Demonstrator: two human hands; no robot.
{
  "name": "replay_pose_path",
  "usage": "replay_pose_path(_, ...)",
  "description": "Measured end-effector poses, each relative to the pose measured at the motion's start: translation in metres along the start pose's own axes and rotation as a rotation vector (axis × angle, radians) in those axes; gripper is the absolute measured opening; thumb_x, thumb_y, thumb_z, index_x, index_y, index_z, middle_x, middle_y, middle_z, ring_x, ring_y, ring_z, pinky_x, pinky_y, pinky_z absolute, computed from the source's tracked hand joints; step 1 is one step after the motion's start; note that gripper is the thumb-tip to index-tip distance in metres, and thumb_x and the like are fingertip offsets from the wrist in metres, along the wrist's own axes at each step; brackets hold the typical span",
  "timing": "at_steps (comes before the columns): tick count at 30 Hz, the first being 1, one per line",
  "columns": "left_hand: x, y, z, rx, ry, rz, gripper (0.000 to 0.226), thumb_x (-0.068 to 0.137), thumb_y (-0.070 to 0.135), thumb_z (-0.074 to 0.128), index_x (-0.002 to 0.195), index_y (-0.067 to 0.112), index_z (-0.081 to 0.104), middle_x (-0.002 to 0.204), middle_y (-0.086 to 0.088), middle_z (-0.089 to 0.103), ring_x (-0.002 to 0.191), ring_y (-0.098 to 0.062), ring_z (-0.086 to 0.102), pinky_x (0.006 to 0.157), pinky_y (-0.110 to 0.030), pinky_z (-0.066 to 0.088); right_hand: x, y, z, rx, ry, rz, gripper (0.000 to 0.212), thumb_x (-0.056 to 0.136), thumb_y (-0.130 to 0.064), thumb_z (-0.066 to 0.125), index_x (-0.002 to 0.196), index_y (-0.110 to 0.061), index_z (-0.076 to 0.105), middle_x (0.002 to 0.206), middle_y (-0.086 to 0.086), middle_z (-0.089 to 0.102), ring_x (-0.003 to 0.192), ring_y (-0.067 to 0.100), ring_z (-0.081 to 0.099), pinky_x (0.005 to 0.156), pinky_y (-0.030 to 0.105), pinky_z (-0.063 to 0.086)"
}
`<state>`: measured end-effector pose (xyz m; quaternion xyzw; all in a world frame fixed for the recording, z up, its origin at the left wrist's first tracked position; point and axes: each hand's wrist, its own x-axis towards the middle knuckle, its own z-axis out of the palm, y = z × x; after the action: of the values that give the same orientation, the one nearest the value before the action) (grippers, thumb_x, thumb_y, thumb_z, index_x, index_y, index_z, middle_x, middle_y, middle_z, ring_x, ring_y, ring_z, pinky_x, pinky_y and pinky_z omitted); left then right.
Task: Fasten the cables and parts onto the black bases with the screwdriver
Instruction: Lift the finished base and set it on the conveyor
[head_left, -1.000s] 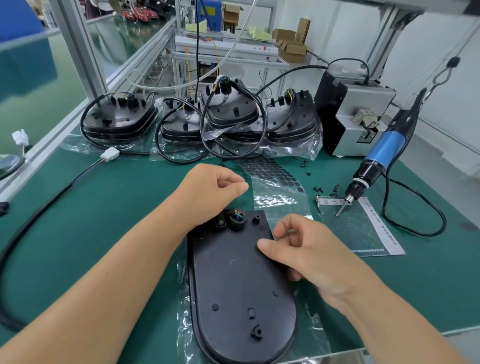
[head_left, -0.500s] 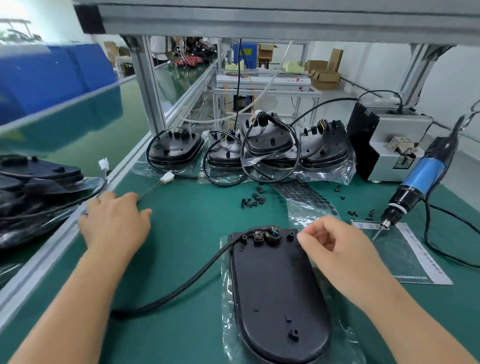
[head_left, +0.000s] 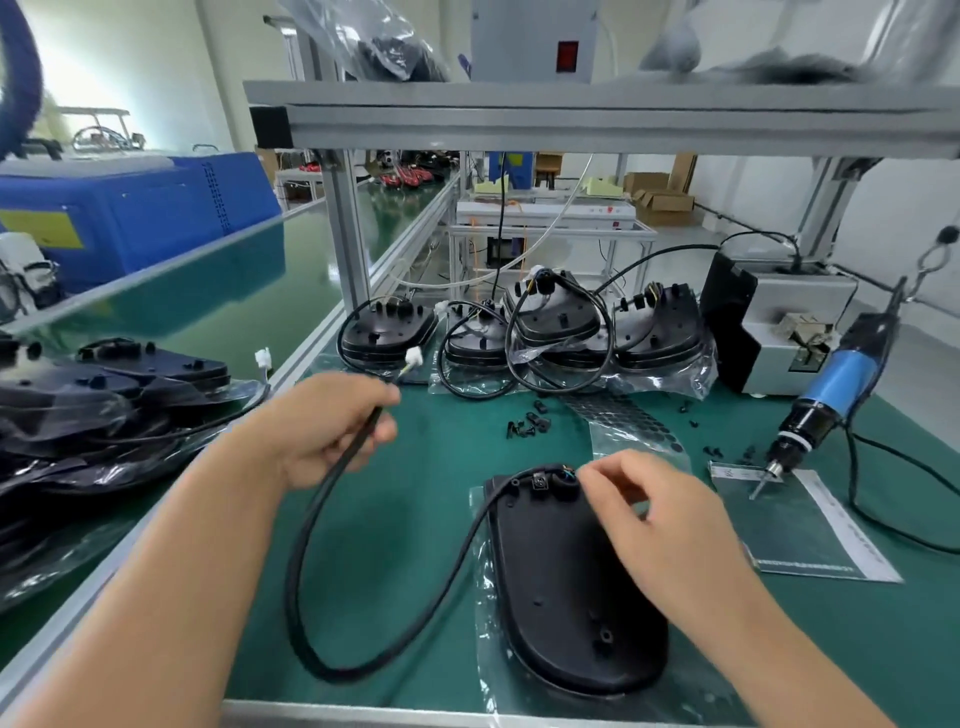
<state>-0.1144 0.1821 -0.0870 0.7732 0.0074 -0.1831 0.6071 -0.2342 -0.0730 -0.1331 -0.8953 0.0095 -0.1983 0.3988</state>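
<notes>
A black oval base lies on clear plastic near the table's front edge. A black cable runs from the fittings at its far end, loops left over the green mat and rises into my left hand, which grips it near its white connector. My right hand hovers over the base's far end, fingers curled at the cable fittings; whether it pinches something is hidden. The blue electric screwdriver hangs at the right, tip on a plastic sheet.
Several finished bases with coiled cables stand at the back. Loose black screws lie mid-table. A grey screw feeder box sits back right. More black bases in plastic are stacked on the left bench. A metal shelf hangs overhead.
My left hand went from resting on the mat at the left to gripping the cable and lifting it. The view tilted upward. My right hand stayed at the base's far end.
</notes>
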Motion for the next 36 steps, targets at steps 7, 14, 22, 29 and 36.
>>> replay_pose_path(7, -0.015, 0.054, 0.096, -0.597, -0.215, 0.046, 0.007, 0.095, 0.003, 0.055, 0.090, -0.002, 0.054, 0.067, -0.017, 0.066, 0.046, -0.013, 0.064, 0.040, -0.014, 0.048, -0.031, -0.058, -0.002, 0.662, -0.550, 0.008, 0.050, 0.081, -0.074, 0.049, 0.112, -0.038, 0.064, 0.096, -0.003, 0.075, 0.056, 0.010, 0.052, 0.050, 0.015, 0.039)
replay_pose_path(14, 0.027, 0.036, 0.116, -0.532, 0.082, -0.020, 0.005, 0.094, -0.002, 0.053, 0.095, -0.007, 0.054, 0.056, -0.018, 0.064, 0.034, -0.010, 0.056, 0.033, -0.013, 0.042, -0.024, -0.016, -0.041, 0.372, -0.233, 0.415, 0.010, 0.095, -0.029, 0.056, 0.097, -0.020, 0.054, 0.058, 0.005, 0.068, 0.038, 0.012, 0.037, 0.037, 0.019, 0.030)
replay_pose_path(22, 0.035, -0.032, 0.082, 0.518, 0.410, 0.019, 0.037, 0.082, 0.015, 0.054, 0.114, -0.003, 0.053, 0.053, -0.008, 0.062, 0.033, -0.012, 0.048, 0.039, -0.021, 0.038, -0.035, 0.026, -0.023, -0.330, -0.188, 0.307, 0.033, 0.097, -0.051, 0.036, 0.080, -0.024, 0.043, 0.072, -0.002, 0.057, 0.073, 0.014, 0.056, 0.067, 0.030, 0.044)
replay_pose_path(29, -0.011, -0.046, 0.086, 0.362, -0.063, -0.133, 0.041, 0.096, 0.042, 0.027, 0.101, 0.020, 0.062, 0.071, -0.016, 0.072, 0.056, -0.027, 0.068, 0.048, -0.024, 0.051, -0.029, 0.021, -0.002, -0.224, -0.177, 0.291, 0.022, 0.099, -0.052, 0.030, 0.106, -0.033, 0.039, 0.078, -0.012, 0.060, 0.075, -0.001, 0.055, 0.059, 0.012, 0.035)
replay_pose_path(36, -0.023, -0.057, 0.082, -0.026, 0.212, 0.012, 0.045, 0.071, 0.076, 0.048, 0.106, 0.049, 0.057, 0.097, 0.016, 0.068, 0.086, -0.009, 0.068, 0.078, -0.038, 0.058, 0.004, -0.007, 0.029, -0.102, -0.090, 0.196, 0.017, 0.101, -0.043, 0.034, 0.099, -0.026, 0.039, 0.075, -0.004, 0.058, 0.066, 0.012, 0.058, 0.061, 0.028, 0.043)
